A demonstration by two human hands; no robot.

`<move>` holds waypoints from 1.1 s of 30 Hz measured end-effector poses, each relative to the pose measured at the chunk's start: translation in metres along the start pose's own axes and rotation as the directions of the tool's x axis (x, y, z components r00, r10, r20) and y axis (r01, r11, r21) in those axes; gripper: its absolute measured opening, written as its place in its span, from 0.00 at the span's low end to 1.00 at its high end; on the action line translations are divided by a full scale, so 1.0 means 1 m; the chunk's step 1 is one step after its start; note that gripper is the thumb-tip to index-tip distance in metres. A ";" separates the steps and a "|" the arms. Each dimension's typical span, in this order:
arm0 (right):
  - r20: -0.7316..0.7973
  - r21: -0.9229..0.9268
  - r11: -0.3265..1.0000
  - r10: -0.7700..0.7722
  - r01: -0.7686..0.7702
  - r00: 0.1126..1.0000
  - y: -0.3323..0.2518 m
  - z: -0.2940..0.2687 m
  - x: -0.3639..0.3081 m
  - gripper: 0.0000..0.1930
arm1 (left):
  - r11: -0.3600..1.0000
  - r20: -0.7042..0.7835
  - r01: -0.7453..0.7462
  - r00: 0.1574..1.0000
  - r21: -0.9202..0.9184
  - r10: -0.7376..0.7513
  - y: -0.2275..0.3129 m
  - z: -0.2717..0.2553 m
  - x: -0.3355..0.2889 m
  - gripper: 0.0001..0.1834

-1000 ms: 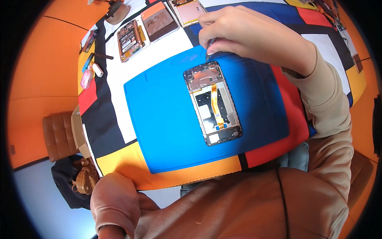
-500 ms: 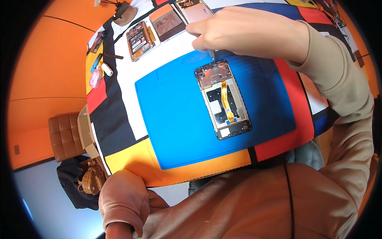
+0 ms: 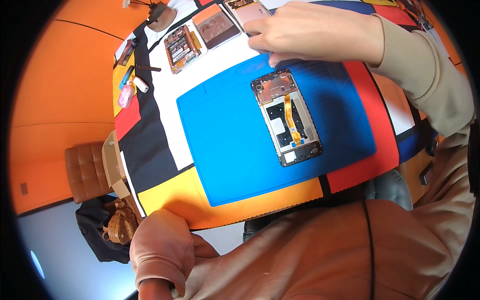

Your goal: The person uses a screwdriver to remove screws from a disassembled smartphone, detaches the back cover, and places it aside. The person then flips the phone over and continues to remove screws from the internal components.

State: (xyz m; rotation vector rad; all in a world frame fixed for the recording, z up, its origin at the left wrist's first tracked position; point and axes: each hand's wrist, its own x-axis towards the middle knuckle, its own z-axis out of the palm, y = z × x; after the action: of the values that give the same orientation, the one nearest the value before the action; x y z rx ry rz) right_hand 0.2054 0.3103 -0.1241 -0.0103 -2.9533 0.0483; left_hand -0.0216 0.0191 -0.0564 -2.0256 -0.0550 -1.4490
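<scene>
An opened phone frame (image 3: 287, 117) lies on the blue mat (image 3: 227, 145), with a yellow ribbon cable (image 3: 290, 120) running down its middle and a dark plate across its top end. Just beyond that top end is my right hand (image 3: 312, 35), its fingers bent together over the far edge of the mat. Whatever the fingers hold is hidden from here. My left arm hangs down at the lower left; only its sleeve (image 3: 162, 250) and a bit of wrist show, and the hand is out of the picture.
Along the far side lie a phone part with battery and circuit board (image 3: 182, 47), a dark screen-like panel (image 3: 216, 27) and another phone part (image 3: 245, 12). A brown pot (image 3: 160, 17), a pink item (image 3: 126, 95) and a white item (image 3: 141, 84) stand to the left.
The slim grey tool tip that showed under my right fingers at the phone's top end is out of sight. My right hand has lifted slightly away from the phone. The whole view has shifted a little.
</scene>
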 end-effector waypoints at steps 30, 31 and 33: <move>0.023 -0.180 0.976 0.132 -0.126 0.991 -0.008 0.010 0.009 0.12 | 0.647 -0.106 0.507 0.736 -0.569 -0.669 -0.061 0.002 -0.022 0.11; -0.016 -0.176 0.981 0.079 -0.080 0.997 -0.007 0.010 0.009 0.12 | 0.688 -0.183 0.604 0.683 -0.401 -0.707 -0.074 0.015 -0.038 0.08; 0.060 -0.153 0.981 0.128 -0.117 0.990 -0.006 0.008 0.010 0.12 | 0.615 -0.316 0.787 0.572 -0.048 -0.757 -0.103 0.053 -0.078 0.05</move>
State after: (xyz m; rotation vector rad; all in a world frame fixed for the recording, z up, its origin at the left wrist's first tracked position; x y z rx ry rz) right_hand 0.1937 0.3043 -0.1300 -0.2161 -3.0152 -0.1591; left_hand -0.0479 0.1529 -0.0854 -1.7084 -0.9914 -2.2237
